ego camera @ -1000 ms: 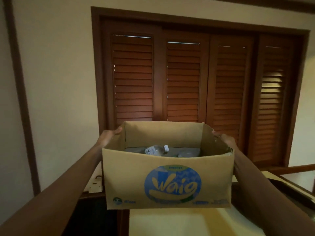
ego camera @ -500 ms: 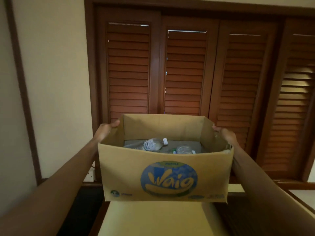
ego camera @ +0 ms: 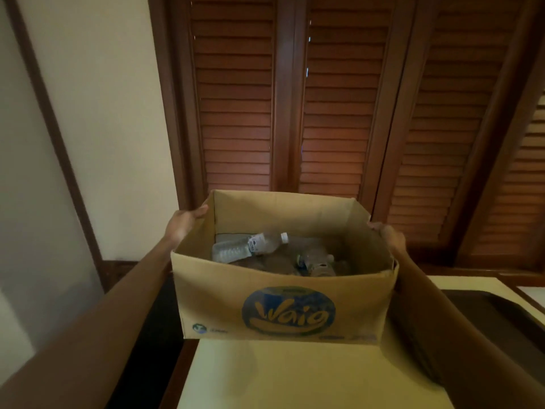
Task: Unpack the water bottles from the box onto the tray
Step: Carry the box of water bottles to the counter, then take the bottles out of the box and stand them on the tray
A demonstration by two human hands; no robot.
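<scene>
I note both hands, left (ego camera: 184, 224) and right (ego camera: 389, 236), gripping the box (ego camera: 283, 302) walls; bottles (ego camera: 250, 247) inside it, tray (ego camera: 501, 308) right of it bare where visible.

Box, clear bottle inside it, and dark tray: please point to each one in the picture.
box (ego camera: 230, 302): head view, on its bare front wall left of the blue logo.
bottle (ego camera: 250, 246): head view, on its label, mid-body.
tray (ego camera: 501, 314): head view, on its dark surface at the right edge.
</scene>
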